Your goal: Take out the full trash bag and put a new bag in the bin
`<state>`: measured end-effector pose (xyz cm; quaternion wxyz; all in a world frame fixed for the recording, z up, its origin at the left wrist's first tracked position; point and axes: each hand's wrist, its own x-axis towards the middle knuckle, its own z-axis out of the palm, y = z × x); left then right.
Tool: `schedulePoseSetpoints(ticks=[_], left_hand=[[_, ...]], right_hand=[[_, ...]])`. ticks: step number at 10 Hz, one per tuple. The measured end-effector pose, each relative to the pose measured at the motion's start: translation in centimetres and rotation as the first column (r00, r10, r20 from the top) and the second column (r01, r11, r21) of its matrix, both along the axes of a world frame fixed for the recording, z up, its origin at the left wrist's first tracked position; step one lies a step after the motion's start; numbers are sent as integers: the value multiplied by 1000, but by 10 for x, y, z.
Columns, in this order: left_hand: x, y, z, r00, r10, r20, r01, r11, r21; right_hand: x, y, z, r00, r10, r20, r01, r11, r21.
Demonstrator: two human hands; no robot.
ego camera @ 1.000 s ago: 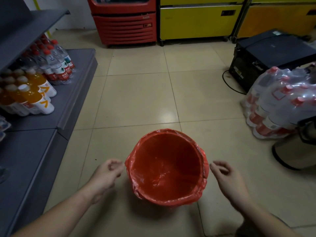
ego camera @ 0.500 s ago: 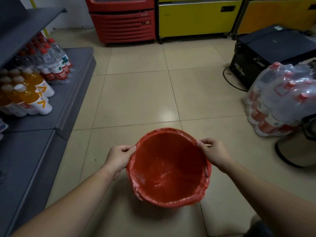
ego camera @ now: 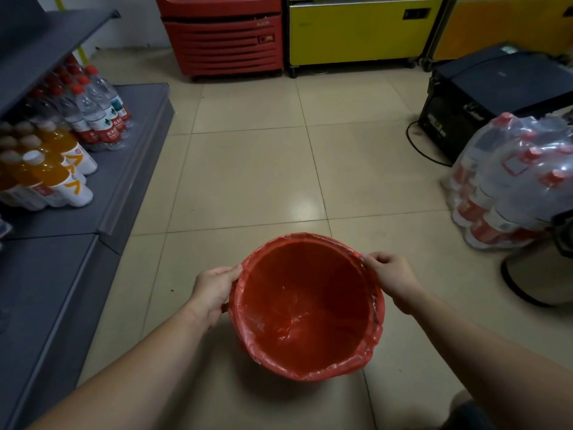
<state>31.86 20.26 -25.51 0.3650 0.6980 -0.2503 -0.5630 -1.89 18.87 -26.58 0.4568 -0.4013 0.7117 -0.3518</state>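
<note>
A round bin stands on the tiled floor just in front of me, lined with a red plastic bag (ego camera: 305, 308) whose edge is folded over the rim (ego camera: 310, 375). The bag looks empty inside, with only crinkled plastic at the bottom. My left hand (ego camera: 214, 288) grips the bag's edge at the left side of the rim. My right hand (ego camera: 392, 274) pinches the bag's edge at the upper right of the rim. The bin's own wall is hidden under the bag.
A grey shelf unit (ego camera: 93, 212) with water and orange drink bottles (ego camera: 62, 162) runs along the left. Shrink-wrapped bottle packs (ego camera: 508, 181) and a black box (ego camera: 496, 94) sit at the right, a metal bin (ego camera: 539, 274) beside them. Red and yellow coolers (ego camera: 223, 35) stand at the back.
Both hands moved in from beside the bin and closed on the bag's edge at the rim. The view shifted slightly downward.
</note>
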Motion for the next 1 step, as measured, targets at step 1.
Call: schedulePoseSetpoints(ticks=[1], left_hand=[[0, 6, 2, 999, -29, 25, 28, 999, 19]], right_hand=[[-1, 8, 0, 999, 19, 35, -19, 1000, 3]])
